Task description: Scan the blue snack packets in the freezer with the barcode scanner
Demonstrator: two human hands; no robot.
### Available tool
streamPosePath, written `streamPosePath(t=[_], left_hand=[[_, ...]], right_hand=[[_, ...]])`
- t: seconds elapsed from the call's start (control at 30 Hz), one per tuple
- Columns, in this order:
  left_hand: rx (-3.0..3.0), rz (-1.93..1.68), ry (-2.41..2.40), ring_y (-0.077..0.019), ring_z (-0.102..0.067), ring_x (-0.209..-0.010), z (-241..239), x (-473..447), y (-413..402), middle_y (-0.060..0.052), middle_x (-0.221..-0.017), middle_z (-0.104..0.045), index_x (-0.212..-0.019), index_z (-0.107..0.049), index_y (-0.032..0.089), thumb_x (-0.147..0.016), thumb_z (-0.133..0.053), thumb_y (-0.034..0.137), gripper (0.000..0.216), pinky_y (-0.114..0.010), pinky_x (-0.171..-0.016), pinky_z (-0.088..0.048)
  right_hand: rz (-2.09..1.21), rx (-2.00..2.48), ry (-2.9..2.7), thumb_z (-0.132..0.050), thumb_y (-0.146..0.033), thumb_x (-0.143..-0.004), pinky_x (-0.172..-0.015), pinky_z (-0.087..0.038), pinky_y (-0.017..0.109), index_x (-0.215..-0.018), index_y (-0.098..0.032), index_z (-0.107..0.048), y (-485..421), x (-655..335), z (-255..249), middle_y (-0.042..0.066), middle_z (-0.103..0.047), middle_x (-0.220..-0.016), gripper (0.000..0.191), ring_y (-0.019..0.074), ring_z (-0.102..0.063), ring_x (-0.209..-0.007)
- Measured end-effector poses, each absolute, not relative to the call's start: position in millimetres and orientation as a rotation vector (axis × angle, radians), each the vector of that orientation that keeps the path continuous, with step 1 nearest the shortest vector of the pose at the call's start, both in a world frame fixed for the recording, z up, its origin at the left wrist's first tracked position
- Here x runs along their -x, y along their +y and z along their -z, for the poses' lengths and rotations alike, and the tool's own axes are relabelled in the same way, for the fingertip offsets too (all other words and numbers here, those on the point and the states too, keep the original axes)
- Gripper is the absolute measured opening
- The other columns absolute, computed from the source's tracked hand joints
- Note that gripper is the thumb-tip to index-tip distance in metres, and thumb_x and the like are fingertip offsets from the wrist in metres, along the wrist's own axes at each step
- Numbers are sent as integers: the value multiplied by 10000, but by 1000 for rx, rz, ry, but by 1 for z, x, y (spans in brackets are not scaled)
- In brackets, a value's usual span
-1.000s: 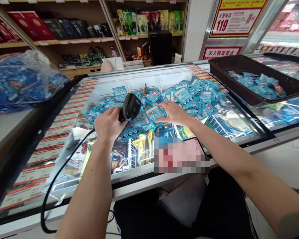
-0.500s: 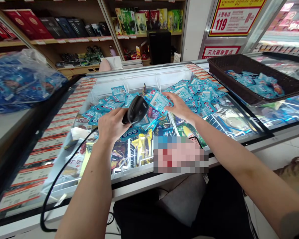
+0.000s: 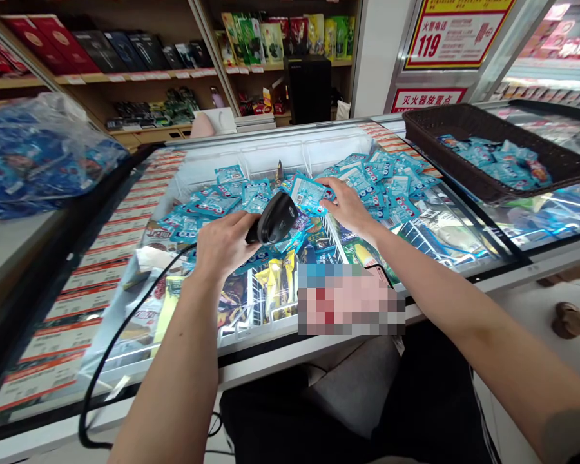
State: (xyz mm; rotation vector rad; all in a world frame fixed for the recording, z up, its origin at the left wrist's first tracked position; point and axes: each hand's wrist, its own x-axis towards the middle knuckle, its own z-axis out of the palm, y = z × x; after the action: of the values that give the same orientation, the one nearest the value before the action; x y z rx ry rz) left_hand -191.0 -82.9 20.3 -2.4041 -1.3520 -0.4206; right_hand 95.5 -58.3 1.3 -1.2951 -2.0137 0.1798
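Note:
My left hand (image 3: 225,241) is wrapped round the handle of a black barcode scanner (image 3: 279,218), its head tilted toward the right. A black cable runs from the scanner down along my left forearm. Between the thumb and fingers of my right hand (image 3: 347,205) is a blue packet (image 3: 309,193), its printed back with the barcode facing up. The scanner's head is close to the packet's lower left, apart from it as far as I can see. Many similar blue packets (image 3: 386,177) lie spread over the glass top of the freezer (image 3: 280,153) behind and beside both hands.
At the right stands a brown basket (image 3: 418,132) with more blue packets. A clear bag of blue packages (image 3: 43,154) sits at the left. Along the front edge lies a blurred-out object (image 3: 350,299). Shelves with boxes stand behind; a person's shoe (image 3: 566,321) shows at right.
The scanner in my left hand has moved slightly right and down, closer to the packet. The packet in my right hand has shifted a little and turned. A foot has moved at the right edge.

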Motion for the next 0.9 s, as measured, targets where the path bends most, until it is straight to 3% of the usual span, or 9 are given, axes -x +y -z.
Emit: streamPosePath(t=[0.37, 0.9], left_hand=[[2432, 368, -1360, -243, -643, -881, -24, 187, -85, -66, -944, -686, -1101, -631, 233, -797, -521, 333, 338, -315, -599, -371], [2439, 396, -1341, -252, -639, -888, -21, 186, -85, -66, -946, -682, -1127, -624, 244, -823, -508, 340, 339, -323, -624, -376]], right_hand=[[-191, 1300, -1978, -446, -202, -842, -983, -453, 438, -1313, -202, -436, -54, -96, 3, 92, -552, -1312, 471, 249, -528, -1168], [-137, 1315, -2008, -417, -217, -905, -944, -494, 392, -1303, -197, -421, -56, -95, 1, 94, -547, -1295, 398, 221, -521, -1168]])
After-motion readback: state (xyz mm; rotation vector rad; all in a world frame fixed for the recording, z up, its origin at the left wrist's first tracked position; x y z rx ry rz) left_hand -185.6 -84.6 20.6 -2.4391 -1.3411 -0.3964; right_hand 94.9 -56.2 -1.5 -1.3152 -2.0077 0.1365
